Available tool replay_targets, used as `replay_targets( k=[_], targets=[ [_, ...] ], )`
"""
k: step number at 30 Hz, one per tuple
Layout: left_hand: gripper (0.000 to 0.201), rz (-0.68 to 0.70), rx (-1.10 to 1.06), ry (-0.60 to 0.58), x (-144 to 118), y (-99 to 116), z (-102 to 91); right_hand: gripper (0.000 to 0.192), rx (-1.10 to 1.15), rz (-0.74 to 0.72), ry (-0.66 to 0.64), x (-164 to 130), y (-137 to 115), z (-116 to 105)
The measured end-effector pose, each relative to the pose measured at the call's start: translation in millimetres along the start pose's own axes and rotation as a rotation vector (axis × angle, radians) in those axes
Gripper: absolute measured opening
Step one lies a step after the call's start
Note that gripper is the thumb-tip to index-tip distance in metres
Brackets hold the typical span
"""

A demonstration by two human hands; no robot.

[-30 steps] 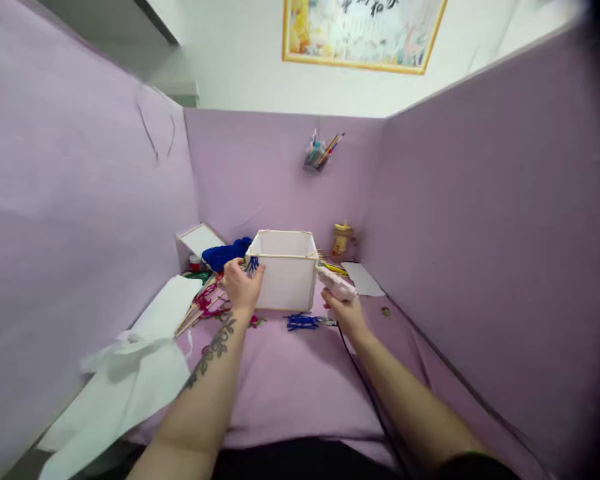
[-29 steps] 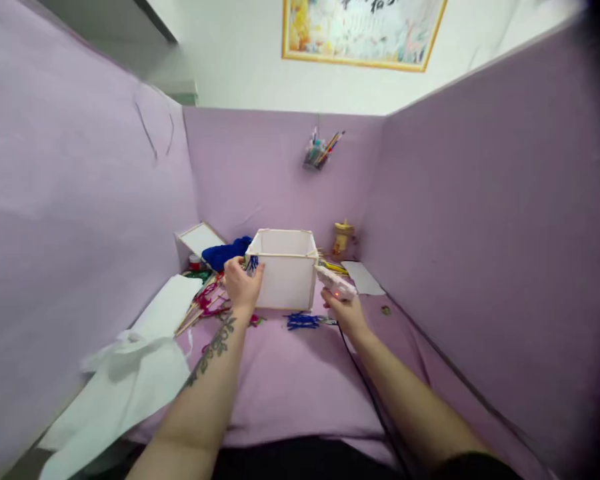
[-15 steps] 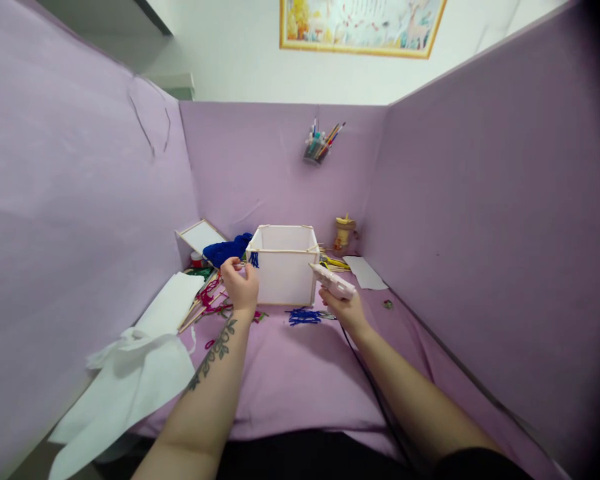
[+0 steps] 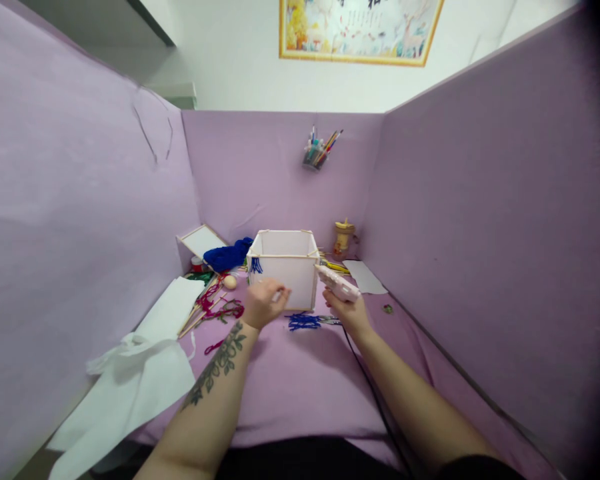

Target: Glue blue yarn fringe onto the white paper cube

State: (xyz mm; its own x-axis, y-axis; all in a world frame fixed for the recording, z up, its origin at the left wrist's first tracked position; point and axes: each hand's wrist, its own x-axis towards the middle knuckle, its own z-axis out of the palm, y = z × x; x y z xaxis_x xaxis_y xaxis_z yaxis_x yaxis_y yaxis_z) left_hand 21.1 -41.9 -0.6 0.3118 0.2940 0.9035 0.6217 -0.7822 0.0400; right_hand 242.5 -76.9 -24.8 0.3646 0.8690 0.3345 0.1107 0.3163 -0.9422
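Note:
My left hand (image 4: 265, 303) is in front of the left part of a white box (image 4: 294, 273) framed with thin wooden sticks. Its fingers are curled together, and no thing shows between them. My right hand (image 4: 347, 312) grips a pale hot glue gun (image 4: 339, 283), its nozzle pointing up and left beside the box's right edge. Short strands of blue yarn (image 4: 257, 265) hang at the box's upper left corner. More cut blue yarn pieces (image 4: 304, 322) lie in front of the box, with scissors (image 4: 329, 321), partly hidden, at their right end.
To the left are a blue yarn bundle (image 4: 227, 255), magenta yarn (image 4: 210, 300), wooden sticks and white sheets (image 4: 173, 303). A yellow-brown cup-like object (image 4: 343, 239) stands at the back right, near a white sheet (image 4: 365, 277). The glue gun's cord (image 4: 365, 373) runs toward me. Purple walls enclose three sides.
My left hand has moved right and down from the box's upper left corner, uncovering the blue strands and a round pale object. The glue gun has shifted slightly right. The view has tilted slightly up.

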Motion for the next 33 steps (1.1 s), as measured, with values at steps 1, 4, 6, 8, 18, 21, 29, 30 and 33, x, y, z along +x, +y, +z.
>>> replay_targets(
  k=[1,4,6,8,18,21,29,30,33],
  targets=[
    [0.015,0.079,-0.048,-0.078,0.3,9.6,1.6,0.027,0.011,0.007,0.012,1.0,-0.3,-1.0],
    [0.018,0.142,-0.143,-0.197,1.5,31.9,6.1,0.030,0.060,0.012,0.068,5.8,0.2,-5.7],
    [0.016,0.097,-0.201,-0.229,2.6,38.4,7.9,0.032,0.094,0.013,0.102,9.9,1.5,-9.7],
    [0.018,0.017,-0.255,-0.259,3.5,38.5,8.6,0.035,0.120,0.014,0.121,13.7,2.9,-13.4],
    [0.019,-0.744,-0.692,-0.030,10.6,7.3,-3.0,0.042,0.136,0.020,0.163,16.7,-0.5,-16.1],
    [0.043,-0.823,-0.757,0.063,16.9,2.0,-12.4,0.042,0.115,0.016,0.163,16.7,-1.3,-15.6],
    [0.019,-0.829,-0.275,0.423,12.2,-24.7,-23.9,0.041,0.096,0.011,0.145,16.5,-0.1,-14.4],
    [0.018,-0.839,-0.300,0.436,11.1,-27.5,-23.4,0.040,0.093,0.013,0.141,16.2,0.0,-14.3],
    [0.012,-0.832,-0.487,0.452,10.7,-30.4,-20.8,0.039,0.080,0.008,0.135,15.9,1.1,-14.1]
  ],
)
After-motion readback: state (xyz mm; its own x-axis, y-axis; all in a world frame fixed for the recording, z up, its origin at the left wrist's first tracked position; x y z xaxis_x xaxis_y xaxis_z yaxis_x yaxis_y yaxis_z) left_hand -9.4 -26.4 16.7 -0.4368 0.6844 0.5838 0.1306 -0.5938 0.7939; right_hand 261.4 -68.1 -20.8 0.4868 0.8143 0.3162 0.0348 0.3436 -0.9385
